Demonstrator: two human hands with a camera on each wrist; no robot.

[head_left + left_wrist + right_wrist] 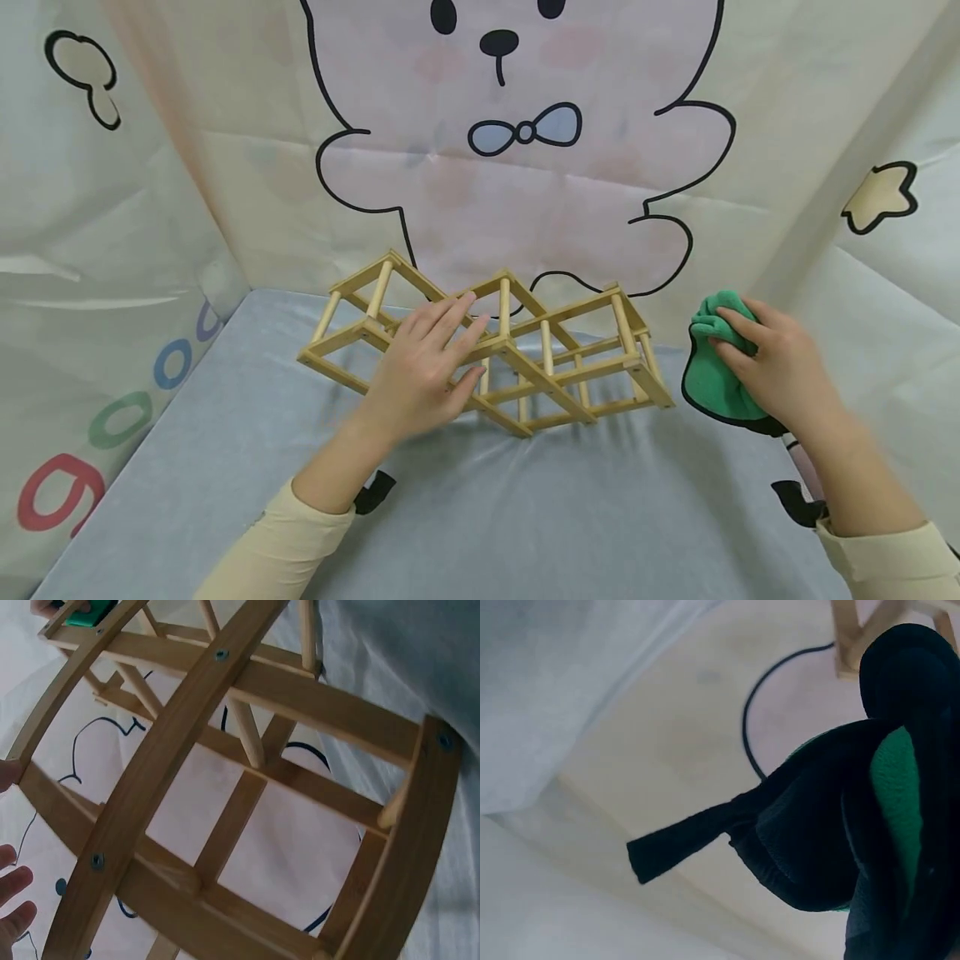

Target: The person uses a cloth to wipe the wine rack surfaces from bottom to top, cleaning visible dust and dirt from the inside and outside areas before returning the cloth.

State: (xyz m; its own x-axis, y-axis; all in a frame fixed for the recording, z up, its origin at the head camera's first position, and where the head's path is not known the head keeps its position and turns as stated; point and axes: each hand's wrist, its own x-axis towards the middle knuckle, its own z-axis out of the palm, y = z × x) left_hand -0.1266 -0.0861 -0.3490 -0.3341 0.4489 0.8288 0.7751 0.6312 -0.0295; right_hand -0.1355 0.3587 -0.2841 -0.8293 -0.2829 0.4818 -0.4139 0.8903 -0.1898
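A wooden lattice rack (547,383), built of crossed slats joined by round dowels, stands on the blue-grey cloth surface. My left hand (420,371) lies over its left-middle part, fingers extended and spread. In the left wrist view, one fingertip (7,774) meets a corner of the rack, while the other fingers stand apart from the slats. Right of the rack, my right hand (783,362) grips a bunched green cloth (716,383) with black edging, held up off the surface. The right wrist view shows the cloth's black underside (802,840) and a dangling black strap (679,844); that hand is mostly hidden there.
Pale printed fabric walls (885,333) enclose the surface at the back and both sides. A cartoon bear (525,208) covers the back wall right behind the rack. The blue-grey cloth (562,517) extends in front of the rack toward me.
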